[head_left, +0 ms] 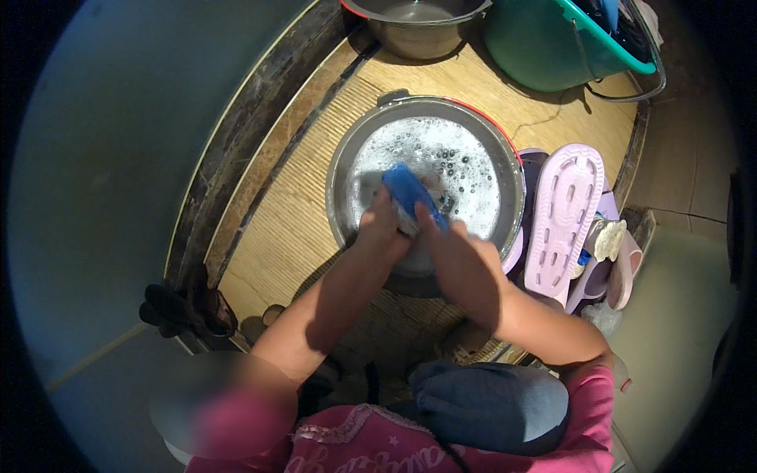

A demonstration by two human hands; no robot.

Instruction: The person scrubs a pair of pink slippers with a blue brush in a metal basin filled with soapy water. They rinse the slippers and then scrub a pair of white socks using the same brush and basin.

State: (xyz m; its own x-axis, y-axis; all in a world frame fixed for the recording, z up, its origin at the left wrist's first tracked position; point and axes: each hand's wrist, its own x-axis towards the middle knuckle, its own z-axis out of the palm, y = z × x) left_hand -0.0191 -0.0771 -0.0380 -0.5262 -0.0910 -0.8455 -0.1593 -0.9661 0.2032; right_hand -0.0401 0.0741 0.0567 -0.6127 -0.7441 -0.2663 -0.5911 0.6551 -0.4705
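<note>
A metal basin (337,177) stands in front of me, filled with sudsy water (473,162). Over it my left hand (383,223) and my right hand (465,256) come together, both closed on a wet blue object (408,187) with whitish suds along its lower side. The fingers and the angle cover much of it, so its exact kind does not show. My left hand grips it at the left and my right hand at its near right end.
Pink and purple slippers (564,221) lean and lie right of the basin. A second metal pot (418,35) and a green bucket (544,47) with dark contents stand behind. Dark shoes (209,307) lie at the left edge of the ribbed yellowish mat (272,244).
</note>
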